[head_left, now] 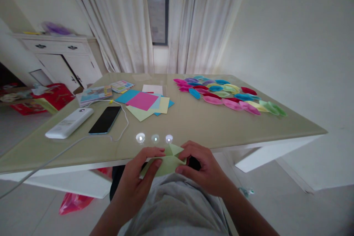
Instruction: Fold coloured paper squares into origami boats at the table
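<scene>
A pale green sheet of folded paper is held between both hands, just over the table's near edge. My left hand pinches its left side, thumb in front and fingers behind. On the other side my right hand grips the right end between thumb and fingers. A pointed flap stands up at the paper's top right. Farther back lie loose square papers in pink, blue, green and yellow. Many folded paper shapes in several colours are spread across the table's right half.
To the left on the table are a white power bank, a phone, a white cable and some booklets. A cabinet and red bags or boxes stand beyond the table's left side.
</scene>
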A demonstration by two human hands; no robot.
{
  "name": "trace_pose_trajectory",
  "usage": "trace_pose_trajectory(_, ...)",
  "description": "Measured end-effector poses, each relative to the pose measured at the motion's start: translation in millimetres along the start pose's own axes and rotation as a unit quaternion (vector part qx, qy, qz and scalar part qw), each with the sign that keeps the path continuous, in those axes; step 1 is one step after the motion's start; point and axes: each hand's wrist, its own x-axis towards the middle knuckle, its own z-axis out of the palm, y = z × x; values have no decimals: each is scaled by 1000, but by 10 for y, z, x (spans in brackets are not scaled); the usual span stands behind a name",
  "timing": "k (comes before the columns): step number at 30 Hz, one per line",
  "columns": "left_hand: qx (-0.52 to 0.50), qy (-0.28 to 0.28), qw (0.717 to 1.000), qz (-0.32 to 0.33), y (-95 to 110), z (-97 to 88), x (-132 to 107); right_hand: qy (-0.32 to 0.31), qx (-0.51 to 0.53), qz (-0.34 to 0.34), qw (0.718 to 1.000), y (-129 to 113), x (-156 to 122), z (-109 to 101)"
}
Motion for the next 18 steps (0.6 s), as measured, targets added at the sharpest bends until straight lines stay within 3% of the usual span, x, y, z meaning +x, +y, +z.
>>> trace_pose_trajectory(5,-108,-84,990,-37,123,-99,51,1,42,30,999,23,-15,-2)
trace_pose_trajectory(11,-148,-65,980,-115,189,-63,5,-19,39,25,999,47,-32,-11)
trace_pose_trajectory(18,-30,-112,992,-49,94,-138,2,-11,43,25,999,34,12,23)
